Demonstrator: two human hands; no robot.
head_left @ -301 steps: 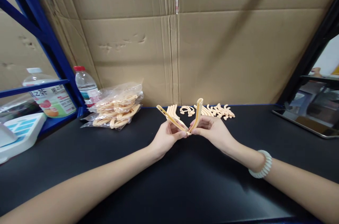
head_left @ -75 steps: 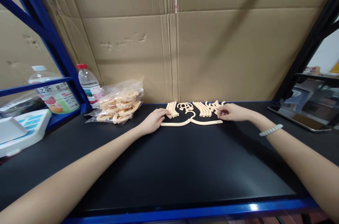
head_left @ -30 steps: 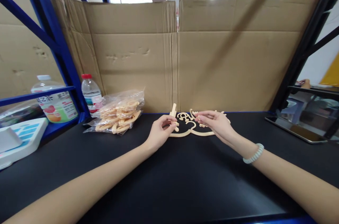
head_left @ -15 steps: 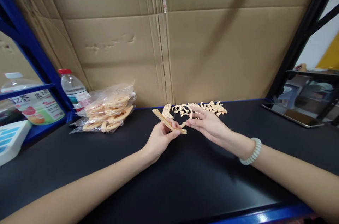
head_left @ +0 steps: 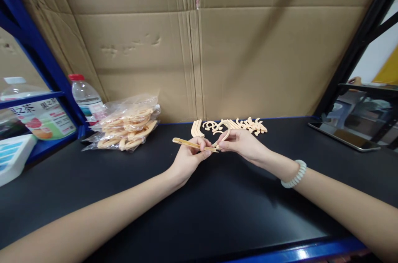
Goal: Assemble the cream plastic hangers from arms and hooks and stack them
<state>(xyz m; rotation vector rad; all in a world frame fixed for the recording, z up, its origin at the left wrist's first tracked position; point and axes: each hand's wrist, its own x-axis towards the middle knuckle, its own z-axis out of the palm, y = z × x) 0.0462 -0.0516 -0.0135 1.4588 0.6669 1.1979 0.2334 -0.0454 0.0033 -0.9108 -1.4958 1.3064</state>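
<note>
My left hand [head_left: 190, 159] is closed around a long, slim, pale peach plastic piece [head_left: 183, 142], which lies nearly level and points toward my right hand. Between thumb and fingers, my right hand [head_left: 244, 145] pinches a curved hook-shaped piece [head_left: 226, 133] of the same colour. The ends of the two pieces come together between my hands; whether they are joined I cannot tell. Behind the hands lie several long bent strips [head_left: 197, 128], some ring-like curved pieces [head_left: 210, 125] and a cluster of small curved pieces [head_left: 253, 125].
Clear plastic bags [head_left: 127, 124] of peach parts lie at the left, by a red-capped bottle [head_left: 85, 97]. A white tray with blue strips [head_left: 15, 157] is at the left edge. A dark flat tablet-like device [head_left: 343, 136] lies at the right. Cardboard [head_left: 139, 47] stands behind the black table [head_left: 217, 209].
The long piece in my left hand has tipped from a slant to nearly level. My right hand has brought the hook-shaped piece slightly lower, against its end.
</note>
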